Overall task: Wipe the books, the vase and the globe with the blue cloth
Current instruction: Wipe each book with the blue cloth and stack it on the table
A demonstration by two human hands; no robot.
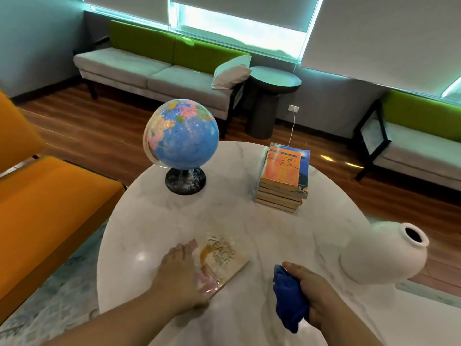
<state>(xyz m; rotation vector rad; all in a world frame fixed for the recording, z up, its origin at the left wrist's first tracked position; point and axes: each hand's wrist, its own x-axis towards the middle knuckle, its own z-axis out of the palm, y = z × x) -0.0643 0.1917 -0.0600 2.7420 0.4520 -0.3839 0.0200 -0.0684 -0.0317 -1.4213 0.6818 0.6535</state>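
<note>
A pale book (225, 258) with "PEACE" on its cover lies flat on the near part of the round white marble table (287, 233). My left hand (185, 269) rests on the book's near left corner, fingers spread flat over the cover and blurred. To the right of it, my right hand (315, 294) grips the bunched blue cloth (289, 299) just above the tabletop. A blue globe (183, 134) on a black base stands at the table's far left. At the far right is a stack of books (284, 174) with an orange one on top. A white vase (385, 254) sits at the right edge.
An orange seat (50, 208) is close on the left of the table. Grey and green benches (154, 73) line the far wall, with a dark round side table (270, 96) between them. The floor is wood, with a patterned rug (57, 295) under the table.
</note>
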